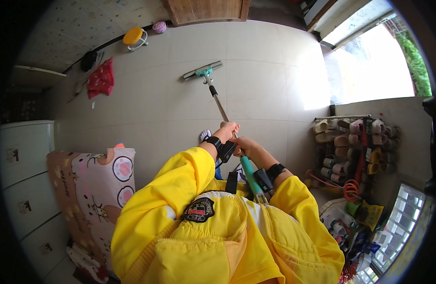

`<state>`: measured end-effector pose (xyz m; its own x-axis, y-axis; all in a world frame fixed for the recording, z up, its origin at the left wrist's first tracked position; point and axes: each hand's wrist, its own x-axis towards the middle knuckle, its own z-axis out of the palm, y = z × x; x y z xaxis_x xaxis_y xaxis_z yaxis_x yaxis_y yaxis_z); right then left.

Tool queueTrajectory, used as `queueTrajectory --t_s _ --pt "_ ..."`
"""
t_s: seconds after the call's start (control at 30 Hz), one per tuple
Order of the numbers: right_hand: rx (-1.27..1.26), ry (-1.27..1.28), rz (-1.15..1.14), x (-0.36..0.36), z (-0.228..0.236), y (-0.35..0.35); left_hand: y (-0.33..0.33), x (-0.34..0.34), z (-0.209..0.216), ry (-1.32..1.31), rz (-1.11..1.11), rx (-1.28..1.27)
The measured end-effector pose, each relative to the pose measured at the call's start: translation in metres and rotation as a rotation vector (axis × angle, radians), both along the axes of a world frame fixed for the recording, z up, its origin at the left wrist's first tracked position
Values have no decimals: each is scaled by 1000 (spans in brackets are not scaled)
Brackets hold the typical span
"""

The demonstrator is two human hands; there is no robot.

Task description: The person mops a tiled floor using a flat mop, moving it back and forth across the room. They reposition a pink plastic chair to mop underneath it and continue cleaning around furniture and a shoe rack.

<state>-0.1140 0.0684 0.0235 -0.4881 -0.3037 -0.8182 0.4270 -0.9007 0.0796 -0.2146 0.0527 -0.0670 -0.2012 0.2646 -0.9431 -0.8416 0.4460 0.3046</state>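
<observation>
A sponge mop (202,71) with a wide flat head and teal bracket rests on the pale tiled floor ahead of me. Its metal pole runs back toward my body and ends in a teal grip (249,174) by my chest. My left hand (230,128) is wrapped round the pole, farther forward. Just behind it, my right hand (245,144) also closes on the pole, above the teal grip. Black devices are strapped to both wrists. One of my sandalled feet (205,136) shows beneath the left hand.
Several shoes fill a rack (343,117) on the right, near a bright doorway (369,71). A yellow-topped stool (133,36), a pink round object (159,27) and a red cloth (101,78) lie far left. A cat-patterned cover (92,184) and white cabinet (26,161) stand left.
</observation>
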Motion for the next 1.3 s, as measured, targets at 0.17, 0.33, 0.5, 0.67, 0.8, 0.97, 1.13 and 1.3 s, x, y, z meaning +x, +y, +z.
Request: queueTrajectory --t_s 0.17,0.33,0.5,0.67,0.8,0.97,1.13,1.3 --pt "10 9 -8 49 -1 -11 -14 46 0 8 3 38" --pt "-44 8 43 125 -11 -25 -30 126 4 -35 48 3" --pt "-114 74 15 180 -8 -33 -40 176 -1 -74 22 -16" --pt "-82 29 13 159 -10 -36 -38 160 -11 8 -44 -24" --pt "-119 12 58 137 -9 -30 -33 137 -6 -76 -69 -57" --pt "-133 -7 67 104 -12 -16 -20 99 9 -112 -126 -70" --pt "-77 82 50 35 -25 -8 -7 30 3 -123 -91 1" --pt "-99 55 62 -6 -29 -2 -3 -7 -13 -107 21 33"
